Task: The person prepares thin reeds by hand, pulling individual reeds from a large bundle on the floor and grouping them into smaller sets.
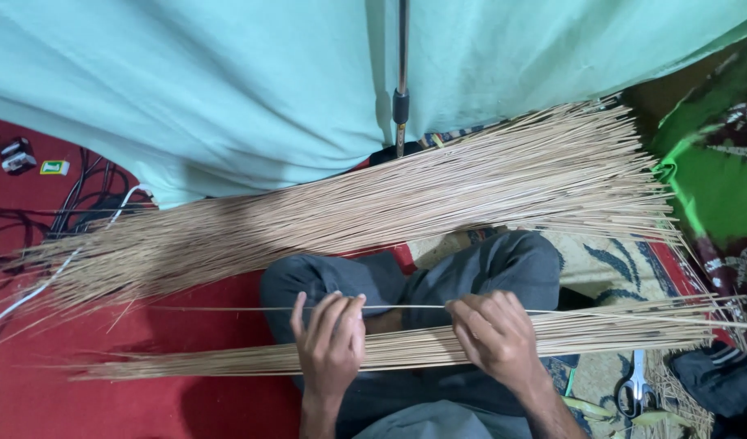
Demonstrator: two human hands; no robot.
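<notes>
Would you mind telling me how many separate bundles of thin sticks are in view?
2: a large bundle lying beyond the knees, and a smaller bundle across the lap under both hands. More may be hidden off-frame.

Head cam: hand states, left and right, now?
Left hand: closed, pinching a thin stick above the small bundle.
Right hand: closed on the same stick.
</notes>
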